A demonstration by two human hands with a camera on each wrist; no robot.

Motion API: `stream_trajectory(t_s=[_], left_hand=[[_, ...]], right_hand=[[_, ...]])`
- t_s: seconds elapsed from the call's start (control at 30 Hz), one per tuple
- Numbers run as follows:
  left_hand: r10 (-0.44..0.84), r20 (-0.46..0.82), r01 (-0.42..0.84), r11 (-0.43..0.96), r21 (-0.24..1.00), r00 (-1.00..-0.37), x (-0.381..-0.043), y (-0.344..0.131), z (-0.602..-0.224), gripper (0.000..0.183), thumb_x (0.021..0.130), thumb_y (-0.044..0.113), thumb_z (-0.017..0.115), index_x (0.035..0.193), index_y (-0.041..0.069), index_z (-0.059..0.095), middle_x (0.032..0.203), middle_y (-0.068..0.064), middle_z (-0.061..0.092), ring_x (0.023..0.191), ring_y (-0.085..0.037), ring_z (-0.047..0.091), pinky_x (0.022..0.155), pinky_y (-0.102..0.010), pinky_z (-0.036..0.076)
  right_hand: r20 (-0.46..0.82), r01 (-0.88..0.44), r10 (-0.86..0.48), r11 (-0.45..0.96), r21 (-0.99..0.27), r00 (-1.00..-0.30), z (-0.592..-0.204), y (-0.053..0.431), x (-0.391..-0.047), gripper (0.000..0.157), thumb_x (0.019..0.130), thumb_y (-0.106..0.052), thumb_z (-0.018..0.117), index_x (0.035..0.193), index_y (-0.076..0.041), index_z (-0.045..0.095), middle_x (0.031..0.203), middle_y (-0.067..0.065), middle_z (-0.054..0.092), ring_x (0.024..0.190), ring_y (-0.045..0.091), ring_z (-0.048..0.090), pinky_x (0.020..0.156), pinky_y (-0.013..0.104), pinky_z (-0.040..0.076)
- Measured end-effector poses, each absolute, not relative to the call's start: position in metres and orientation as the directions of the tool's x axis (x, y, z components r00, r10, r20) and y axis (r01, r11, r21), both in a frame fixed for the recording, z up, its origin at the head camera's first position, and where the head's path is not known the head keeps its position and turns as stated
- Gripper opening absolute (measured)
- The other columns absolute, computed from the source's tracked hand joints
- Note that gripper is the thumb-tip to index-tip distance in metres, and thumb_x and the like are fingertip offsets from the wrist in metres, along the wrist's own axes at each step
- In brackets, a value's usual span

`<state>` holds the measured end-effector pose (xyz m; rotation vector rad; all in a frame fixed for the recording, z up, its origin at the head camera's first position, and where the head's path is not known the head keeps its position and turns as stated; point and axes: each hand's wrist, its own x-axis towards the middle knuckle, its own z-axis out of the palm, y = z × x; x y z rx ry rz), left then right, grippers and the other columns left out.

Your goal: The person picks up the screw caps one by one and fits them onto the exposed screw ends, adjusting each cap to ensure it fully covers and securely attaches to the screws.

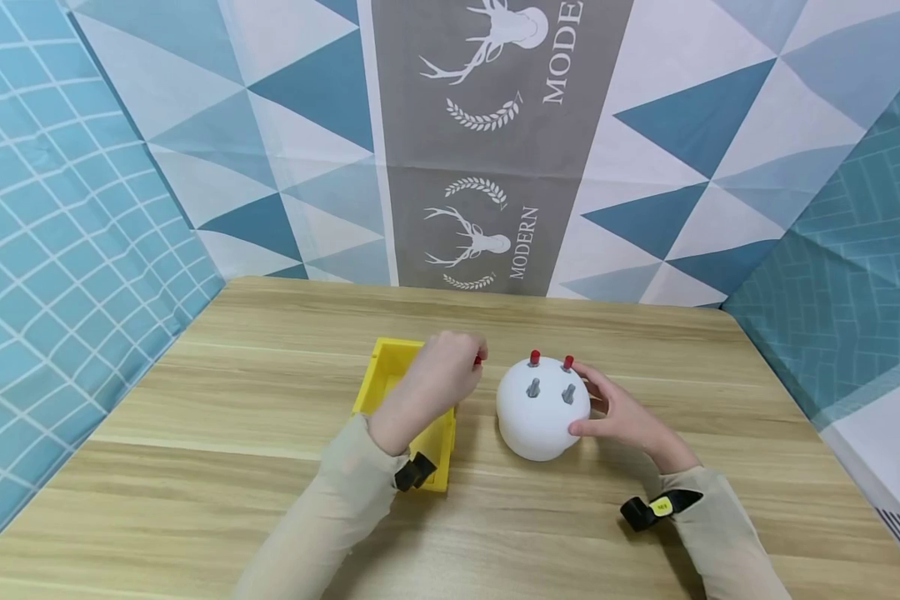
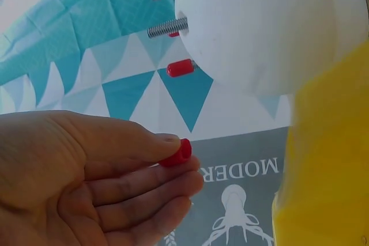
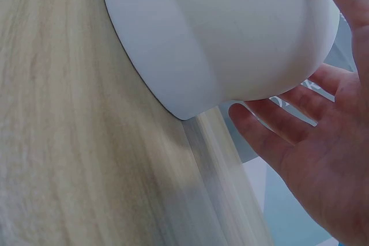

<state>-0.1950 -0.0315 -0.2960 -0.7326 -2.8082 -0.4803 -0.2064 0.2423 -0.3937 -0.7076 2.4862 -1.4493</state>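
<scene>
Between thumb and fingers, my left hand (image 1: 438, 371) pinches a small hollow red cap (image 2: 183, 151), seen end-on in the left wrist view. A white dome (image 1: 528, 429) stands on the table to its right. Threaded studs stick out of its top: two bare metal studs (image 1: 533, 388) in front, and two behind topped with red caps (image 1: 535, 357). My right hand (image 1: 618, 412) holds the dome's right side, thumb in front and fingers round the back. In the right wrist view the dome's base (image 3: 155, 67) meets the wood.
A yellow bin (image 1: 441, 471) sits under my left forearm, which hides part of its inside. The wooden table (image 1: 232, 400) ends at a patterned cloth backdrop (image 1: 480, 150), with blue cloths (image 1: 67, 250) along the side. Black straps (image 1: 660, 507) circle both wrists.
</scene>
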Motion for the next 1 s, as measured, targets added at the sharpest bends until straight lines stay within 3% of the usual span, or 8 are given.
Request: stream_trajectory(t_s=[0.33,1.0], left_hand=[[0.463,0.323,0.554,0.775,0.305,-0.826,-0.192,-0.022,-0.296,0.012,0.081,0.001,0.058,0.089,0.005,0.067,0.082,-0.005,0.067,0.063,-0.014,0.053,0.059,-0.019,0.047],[0.472,0.425,0.611,0.735,0.295,-0.773,-0.188,-0.01,-0.299,0.012,0.083,0.003,0.057,0.088,0.006,0.069,0.083,-0.004,0.069,0.067,-0.015,0.061,0.063,-0.021,0.051]], right_hand=[[0.09,-0.32,-0.488,0.412,-0.853,-0.868,-0.394,0.242,-0.207,0.081,0.075,-0.018,0.073,0.14,-0.006,0.025,0.139,0.018,0.033,0.122,0.04,0.04,0.096,0.056,0.036],[0.09,-0.318,-0.484,0.413,-0.854,-0.87,-0.394,0.241,-0.206,0.081,0.075,-0.017,0.073,0.14,-0.005,0.025,0.137,0.019,0.036,0.119,0.038,0.043,0.095,0.053,0.038]])
